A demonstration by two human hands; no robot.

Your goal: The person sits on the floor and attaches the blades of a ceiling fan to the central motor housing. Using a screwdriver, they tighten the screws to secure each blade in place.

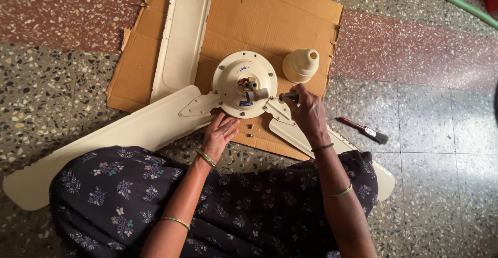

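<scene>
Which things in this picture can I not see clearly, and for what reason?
Head view:
- Screwdriver: right hand covers the handle; the tip is too small.
- Fan motor near rim: hidden by left hand.
- Long blade: cut by the top edge.
- Small screws on cardboard: too small.

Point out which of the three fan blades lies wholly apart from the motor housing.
The blade at top, lying loose on the cardboard. The other two, the left blade and right blade, have brackets meeting the motor housing.

Speckled terrazzo floor, daylit
</scene>
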